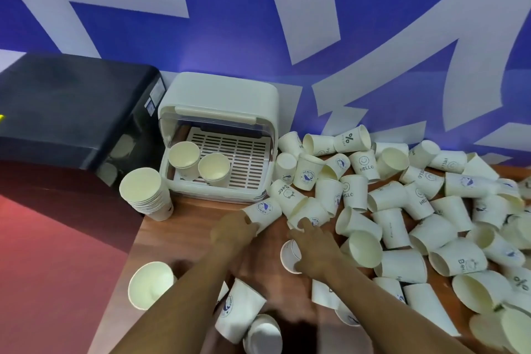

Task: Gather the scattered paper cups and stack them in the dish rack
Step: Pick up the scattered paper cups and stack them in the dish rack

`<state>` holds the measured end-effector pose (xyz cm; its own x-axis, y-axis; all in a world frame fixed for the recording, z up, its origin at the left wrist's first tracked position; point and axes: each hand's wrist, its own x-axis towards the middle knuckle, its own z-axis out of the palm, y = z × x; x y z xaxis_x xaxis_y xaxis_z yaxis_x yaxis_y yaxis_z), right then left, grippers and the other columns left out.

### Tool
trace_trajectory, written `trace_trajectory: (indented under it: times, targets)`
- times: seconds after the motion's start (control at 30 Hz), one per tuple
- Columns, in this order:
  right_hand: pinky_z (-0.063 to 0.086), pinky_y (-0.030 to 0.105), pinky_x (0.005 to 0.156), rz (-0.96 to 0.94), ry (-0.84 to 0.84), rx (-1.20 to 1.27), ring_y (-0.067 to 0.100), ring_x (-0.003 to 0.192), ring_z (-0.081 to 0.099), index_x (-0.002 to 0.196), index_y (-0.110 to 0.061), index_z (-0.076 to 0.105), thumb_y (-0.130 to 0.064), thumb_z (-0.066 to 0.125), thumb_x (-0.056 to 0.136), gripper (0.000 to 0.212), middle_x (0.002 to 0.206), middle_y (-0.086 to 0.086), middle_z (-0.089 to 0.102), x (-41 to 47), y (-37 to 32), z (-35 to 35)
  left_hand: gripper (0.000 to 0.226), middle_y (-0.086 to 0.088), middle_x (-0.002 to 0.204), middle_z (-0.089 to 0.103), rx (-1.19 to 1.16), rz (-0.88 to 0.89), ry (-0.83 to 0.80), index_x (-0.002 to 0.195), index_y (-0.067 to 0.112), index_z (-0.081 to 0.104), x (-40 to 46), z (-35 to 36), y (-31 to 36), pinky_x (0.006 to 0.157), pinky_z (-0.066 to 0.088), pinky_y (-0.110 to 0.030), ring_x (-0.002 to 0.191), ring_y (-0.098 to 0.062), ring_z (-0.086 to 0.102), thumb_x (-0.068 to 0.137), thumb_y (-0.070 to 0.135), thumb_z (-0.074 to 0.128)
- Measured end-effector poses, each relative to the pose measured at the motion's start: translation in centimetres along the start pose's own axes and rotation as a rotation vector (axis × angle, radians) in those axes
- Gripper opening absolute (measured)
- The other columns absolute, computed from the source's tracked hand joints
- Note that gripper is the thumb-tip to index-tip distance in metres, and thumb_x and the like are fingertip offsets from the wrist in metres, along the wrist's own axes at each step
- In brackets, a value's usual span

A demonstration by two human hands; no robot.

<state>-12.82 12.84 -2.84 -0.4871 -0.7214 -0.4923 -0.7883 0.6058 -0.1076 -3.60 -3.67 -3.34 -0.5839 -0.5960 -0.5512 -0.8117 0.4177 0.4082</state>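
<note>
I see the paper cups [402, 210] lying scattered over the wooden table [184, 227], two standing in the dish rack [230, 158]. My left hand [232, 231] grips one tipped cup [263, 211]; my right hand [313, 250] curls around another cup [290, 256].

White paper cups [356, 192] with blue prints lie right of the cream dish rack [218, 100], whose grid is pinkish, on the brown wood-grain table [184, 227]; behind, a blue-and-white wall [258, 23].
</note>
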Motion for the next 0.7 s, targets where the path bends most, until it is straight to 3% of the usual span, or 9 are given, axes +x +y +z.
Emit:
trace_trajectory:
  times: [0.13,0.2,0.33,0.53,0.7]
  targets:
    - [0.037,0.039,0.096,-0.002,-0.024,0.048,0.027,0.114,0.049,0.131,-0.021,0.044,-0.04,0.065,0.079,0.059,0.128,0.004,0.044,-0.1,0.6,-0.4,0.027,-0.009,0.116,0.065,-0.172,-0.009,-0.01,0.107,0.009,0.065,0.5,0.4,0.1,0.077,0.042,-0.025,0.104,-0.024,0.059,0.087,0.027,0.064]
    - [0.039,0.037,0.097,0.013,-0.034,0.094,0.025,0.116,0.05,0.134,-0.022,0.042,-0.046,0.063,0.081,0.062,0.128,0.004,0.049,-0.4,0.8,-0.9,0.014,-0.009,0.112,0.064,-0.166,0.016,0.0,0.092,0.012,0.062,0.3,0.2,0.1,0.075,0.042,-0.025,0.099,-0.023,0.058,0.087,0.025,0.064]
    - [0.042,0.032,0.093,0.079,-0.009,0.272,0.019,0.118,0.051,0.132,-0.027,0.045,-0.056,0.062,0.08,0.063,0.127,-0.002,0.055,-1.0,1.1,-2.8,0.019,-0.004,0.102,0.062,-0.121,0.119,0.033,0.075,0.019,0.052,-0.6,-0.9,-0.4,0.073,0.038,-0.024,0.092,-0.018,0.053,0.089,0.027,0.061]
    - [0.047,0.033,0.08,0.197,0.074,0.512,0.017,0.098,0.057,0.106,-0.03,0.052,-0.059,0.064,0.077,0.043,0.11,-0.003,0.062,-1.7,1.4,-5.6,0.009,0.001,0.105,0.064,0.112,0.26,0.151,0.09,0.023,0.054,-2.9,-4.3,-1.1,0.07,0.042,-0.026,0.092,-0.017,0.058,0.089,0.032,0.054]
    - [0.04,0.029,0.085,0.231,0.16,0.72,0.02,0.105,0.053,0.136,-0.029,0.04,-0.041,0.065,0.084,0.059,0.123,0.003,0.055,-1.1,0.6,-7.8,0.018,0.004,0.111,0.066,0.205,0.366,0.261,0.103,0.025,0.061,-4.7,-6.6,-1.3,0.08,0.052,-0.031,0.099,-0.018,0.061,0.09,0.034,0.054]
